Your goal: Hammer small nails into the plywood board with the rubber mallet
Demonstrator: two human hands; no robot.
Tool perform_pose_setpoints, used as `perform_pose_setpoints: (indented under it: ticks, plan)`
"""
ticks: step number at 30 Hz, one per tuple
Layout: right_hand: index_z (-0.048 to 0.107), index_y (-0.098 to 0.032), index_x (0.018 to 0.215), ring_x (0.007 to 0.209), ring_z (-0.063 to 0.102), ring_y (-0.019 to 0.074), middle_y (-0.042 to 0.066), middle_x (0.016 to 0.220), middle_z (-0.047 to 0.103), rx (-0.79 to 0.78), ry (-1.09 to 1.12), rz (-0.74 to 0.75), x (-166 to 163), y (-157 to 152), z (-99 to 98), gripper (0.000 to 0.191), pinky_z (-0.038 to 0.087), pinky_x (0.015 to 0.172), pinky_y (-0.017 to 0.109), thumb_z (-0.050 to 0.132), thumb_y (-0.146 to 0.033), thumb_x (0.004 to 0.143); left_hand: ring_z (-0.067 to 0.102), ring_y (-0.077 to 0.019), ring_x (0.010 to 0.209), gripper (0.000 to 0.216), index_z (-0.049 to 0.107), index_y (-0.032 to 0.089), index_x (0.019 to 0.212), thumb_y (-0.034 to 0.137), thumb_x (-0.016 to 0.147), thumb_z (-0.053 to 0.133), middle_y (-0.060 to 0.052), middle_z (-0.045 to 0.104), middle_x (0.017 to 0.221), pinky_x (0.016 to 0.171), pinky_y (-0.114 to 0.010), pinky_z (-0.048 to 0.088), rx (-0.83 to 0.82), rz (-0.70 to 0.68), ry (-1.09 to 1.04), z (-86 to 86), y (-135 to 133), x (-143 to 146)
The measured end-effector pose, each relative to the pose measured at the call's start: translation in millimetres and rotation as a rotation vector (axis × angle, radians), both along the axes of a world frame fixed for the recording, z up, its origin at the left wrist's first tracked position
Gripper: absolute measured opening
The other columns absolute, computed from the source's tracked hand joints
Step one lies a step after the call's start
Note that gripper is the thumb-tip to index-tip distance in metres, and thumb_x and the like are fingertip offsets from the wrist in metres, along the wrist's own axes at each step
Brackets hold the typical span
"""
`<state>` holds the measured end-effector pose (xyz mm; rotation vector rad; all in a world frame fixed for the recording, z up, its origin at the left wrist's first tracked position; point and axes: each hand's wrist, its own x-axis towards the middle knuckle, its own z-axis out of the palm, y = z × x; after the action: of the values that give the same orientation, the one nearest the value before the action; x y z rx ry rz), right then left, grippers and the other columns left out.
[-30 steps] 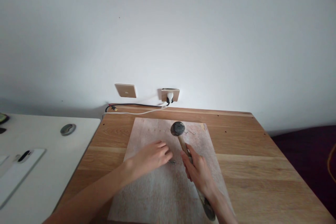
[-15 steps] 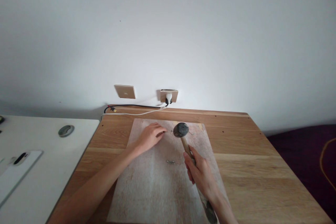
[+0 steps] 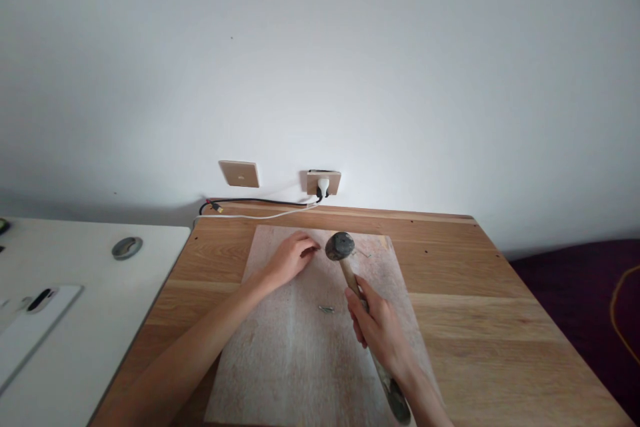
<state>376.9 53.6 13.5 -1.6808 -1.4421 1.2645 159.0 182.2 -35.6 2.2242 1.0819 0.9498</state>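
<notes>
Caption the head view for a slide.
Right hand grips a hammer over a pale board; left hand rests beside its head.

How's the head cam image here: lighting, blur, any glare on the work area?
Head view: soft, even light, no hard shadows or glare on the board; the wall is brightest around the socket, dimmer toward the left edge. The head of the hammer looks slightly soft in the right hand; the left hand is fairly sharp; the loose nail is too small to resolve.

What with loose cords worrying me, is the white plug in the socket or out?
In: the white plug sits in the wall socket, its white cord trailing left along the table edge.
</notes>
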Motion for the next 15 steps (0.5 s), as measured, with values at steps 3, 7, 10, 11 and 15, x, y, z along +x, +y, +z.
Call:
perform_pose_setpoints:
  ticks: [3, 7, 10, 11, 15]
  plan:
    - [0.058, -0.019, 0.111, 0.037, 0.049, 0.0112, -0.01, 0.053, 0.049, 0.021, 0.003, 0.027, -5.7, 4.8, 4.9, 0.044, 0.035, 0.037, 0.021, 0.044, -0.059, 0.101, 0.071, -0.018, 0.09, 0.028, 0.075, 0.018, 0.103, -0.002, 0.086, 0.065, -0.005, 0.075, 0.095, 0.086, -0.031, 0.056, -0.07, 0.023, -0.054, -5.2, 2.0, 0.3]
    - [0.059, -0.018, 0.119, 0.038, 0.051, 0.0123, -0.01, 0.051, 0.05, 0.035, 0.003, 0.037, -12.1, 9.9, 8.0, 0.047, 0.037, 0.039, 0.022, 0.044, -0.059, 0.101, 0.07, -0.0173, 0.084, 0.033, 0.072, 0.016, 0.114, 0.002, 0.086, 0.064, -0.004, 0.075, 0.091, 0.081, -0.03, 0.056, -0.124, 0.055, -0.074, -5.3, 1.6, 0.7]
    - [0.059, -0.017, 0.127, 0.038, 0.052, 0.0129, -0.01, 0.05, 0.051, 0.033, -0.008, 0.062, -15.6, 12.5, 6.2, 0.05, 0.039, 0.04, 0.022, 0.043, -0.057, 0.102, 0.071, -0.0191, 0.085, 0.039, 0.07, 0.016, 0.118, 0.0, 0.083, 0.063, -0.005, 0.075, 0.091, 0.082, -0.031, 0.056, -0.132, 0.065, -0.058, -1.0, 0.9, 1.5]
    - [0.058, -0.016, 0.129, 0.038, 0.053, 0.013, -0.01, 0.05, 0.051, 0.032, -0.013, 0.075, -16.5, 13.1, 5.2, 0.051, 0.04, 0.04, 0.022, 0.043, -0.056, 0.102, 0.071, -0.0199, 0.087, 0.042, 0.07, 0.016, 0.12, -0.001, 0.081, 0.063, -0.005, 0.075, 0.092, 0.083, -0.032, 0.056, -0.133, 0.067, -0.054, 0.0, 0.9, 1.4]
    - [0.058, -0.014, 0.135, 0.04, 0.055, 0.0134, -0.009, 0.051, 0.052, 0.041, -0.045, 0.098, -18.9, 14.7, 1.2, 0.052, 0.042, 0.042, 0.023, 0.044, -0.052, 0.102, 0.072, -0.0223, 0.095, 0.048, 0.068, 0.016, 0.121, -0.004, 0.077, 0.063, -0.007, 0.075, 0.103, 0.087, -0.034, 0.057, -0.115, 0.069, -0.058, 0.3, 0.4, -4.9]
